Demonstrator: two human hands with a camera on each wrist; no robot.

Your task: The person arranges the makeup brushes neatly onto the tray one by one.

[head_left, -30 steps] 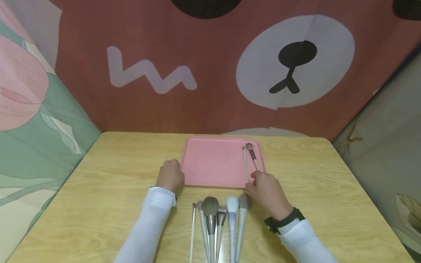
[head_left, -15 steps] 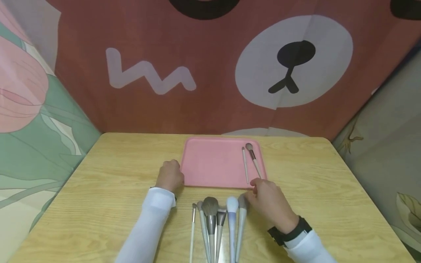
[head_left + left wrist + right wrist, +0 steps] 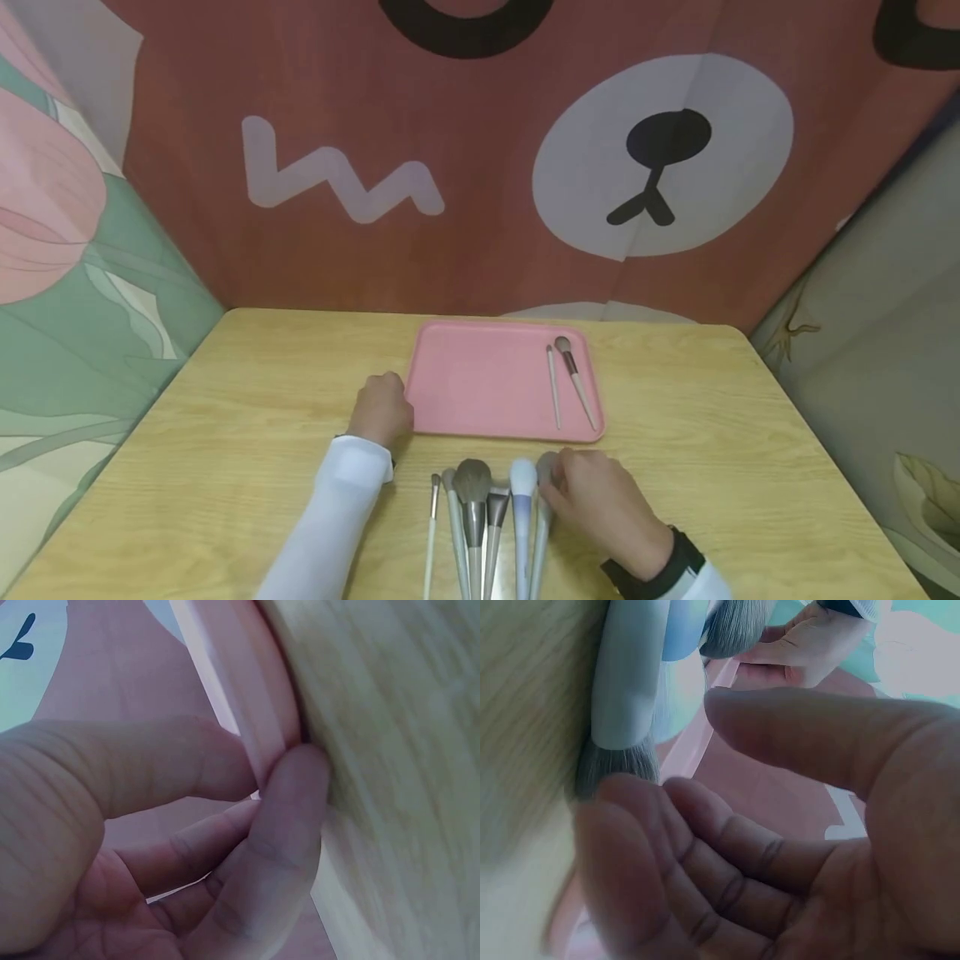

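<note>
Bear-print backdrop (image 3: 360, 267) rose behind table (image 3: 247, 483); brushes (image 3: 474, 523) lay fanned between forearms, before pink tray (image 3: 480, 379). Tray held two more brushes (image 3: 581, 392) near right rim. Left hand (image 3: 380, 410) pinched tray's left edge. Right hand (image 3: 609, 504), thumb apart, fingers bent, gripped nothing beside rightmost brush (image 3: 540, 546).

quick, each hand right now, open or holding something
Left hand: closed, pinching the pink tray by its edge.
Right hand: open, holding nothing, close by the nearest brush; whether it touches it can't be told.
</note>
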